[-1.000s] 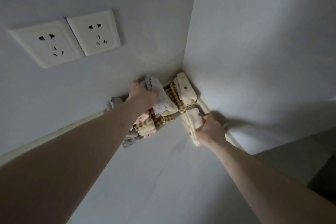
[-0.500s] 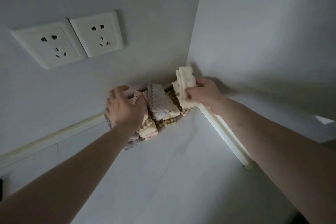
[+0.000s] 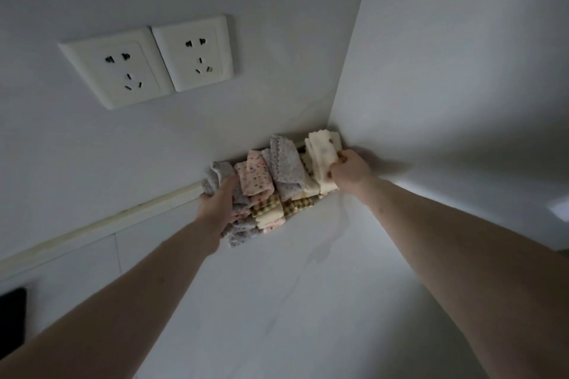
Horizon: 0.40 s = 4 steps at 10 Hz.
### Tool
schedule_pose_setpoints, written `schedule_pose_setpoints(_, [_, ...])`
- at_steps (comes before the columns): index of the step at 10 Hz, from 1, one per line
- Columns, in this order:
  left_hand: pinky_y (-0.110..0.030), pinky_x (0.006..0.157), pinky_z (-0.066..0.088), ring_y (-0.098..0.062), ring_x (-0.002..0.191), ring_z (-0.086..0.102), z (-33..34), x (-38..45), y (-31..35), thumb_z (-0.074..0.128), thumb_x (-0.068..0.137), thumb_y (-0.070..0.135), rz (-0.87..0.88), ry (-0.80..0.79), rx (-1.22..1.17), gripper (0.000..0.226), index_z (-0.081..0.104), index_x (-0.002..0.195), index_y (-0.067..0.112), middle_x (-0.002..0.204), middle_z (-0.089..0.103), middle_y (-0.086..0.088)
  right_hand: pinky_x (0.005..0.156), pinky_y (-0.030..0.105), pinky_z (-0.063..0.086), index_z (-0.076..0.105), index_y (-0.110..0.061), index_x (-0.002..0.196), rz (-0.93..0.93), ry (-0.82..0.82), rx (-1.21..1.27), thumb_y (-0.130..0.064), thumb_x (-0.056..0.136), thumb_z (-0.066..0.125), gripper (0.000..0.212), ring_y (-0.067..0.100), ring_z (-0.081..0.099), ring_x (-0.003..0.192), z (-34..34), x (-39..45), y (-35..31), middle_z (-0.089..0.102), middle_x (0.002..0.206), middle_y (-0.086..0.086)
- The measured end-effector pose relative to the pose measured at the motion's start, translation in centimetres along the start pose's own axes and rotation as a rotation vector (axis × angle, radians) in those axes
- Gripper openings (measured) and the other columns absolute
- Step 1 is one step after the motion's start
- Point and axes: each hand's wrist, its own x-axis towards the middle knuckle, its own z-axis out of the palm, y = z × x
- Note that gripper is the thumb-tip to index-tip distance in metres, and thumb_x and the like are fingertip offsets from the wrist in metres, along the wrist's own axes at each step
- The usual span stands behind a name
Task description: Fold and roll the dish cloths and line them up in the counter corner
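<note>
At the counter corner (image 3: 331,129), the right hand (image 3: 348,171) grips a cream rolled cloth (image 3: 320,152) while the left hand (image 3: 217,206) holds the grey end of the cloth row (image 3: 268,181) beneath two unlabelled wall sockets (image 3: 147,60)

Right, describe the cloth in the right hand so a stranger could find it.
Look where the two walls meet the counter. The row of rolled cloths ends there with the cream cloth, gripped by the right hand. Its neighbours are grey or spotted pink.

Rolled cloths (image 3: 271,188) stacked in counter (image 3: 308,301) corner; two sockets (image 3: 147,61) on wall above-left.
</note>
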Motion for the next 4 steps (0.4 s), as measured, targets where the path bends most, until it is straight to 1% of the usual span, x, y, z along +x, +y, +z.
schedule_pose_setpoints(1, [-0.033, 0.064, 0.043, -0.025, 0.103, 0.066, 0.1, 0.3, 0.2, 0.06, 0.049, 0.082, 0.011, -0.017, 0.018, 0.113, 0.041, 0.142, 0.02, 0.126, 0.065, -0.006, 0.104, 0.036, 0.042, 0.053, -0.01, 0.139, 0.007, 0.028, 0.042, -0.017, 0.1, 0.05, 0.04, 0.033, 0.054, 0.127, -0.1, 0.3, 0.3, 0.057, 0.139, 0.014])
schedule_pose_setpoints(2, [-0.033, 0.065, 0.043, -0.025, 0.103, 0.066, 0.1, 0.6, -0.1, 0.062, 0.055, 0.079, 0.012, -0.019, 0.028, 0.11, 0.037, 0.143, 0.018, 0.126, 0.065, -0.008, 0.107, 0.034, 0.042, 0.053, -0.011, 0.141, -0.007, 0.082, 0.016, -0.021, 0.102, 0.047, 0.041, 0.032, 0.054, 0.128, -0.3, 0.5, 0.5, 0.059, 0.14, 0.013])
schedule_pose_setpoints(3, [-0.035, 0.073, 0.043, -0.02, 0.092, 0.062, -0.3, 1.0, -0.5, 0.06, 0.08, 0.072, 0.016, 0.017, 0.029, 0.091, 0.034, 0.146, 0.014, 0.124, 0.061, -0.006, 0.102, 0.03, 0.041, 0.049, -0.013, 0.144, -0.044, 0.122, 0.02, -0.024, 0.102, 0.045, 0.043, 0.031, 0.054, 0.128, -0.3, 0.4, 0.5, 0.058, 0.141, 0.012])
schedule_pose_setpoints(4, [-0.052, 0.105, 0.038, -0.032, 0.122, 0.049, -1.7, 1.4, -0.7, 0.06, 0.072, 0.077, 0.047, 0.108, 0.075, 0.105, 0.027, 0.151, 0.017, 0.145, 0.048, -0.01, 0.102, 0.038, 0.044, 0.046, -0.011, 0.145, -0.15, 0.159, -0.039, -0.027, 0.102, 0.044, 0.046, 0.035, 0.055, 0.125, 0.0, -0.4, 0.5, 0.058, 0.139, 0.016])
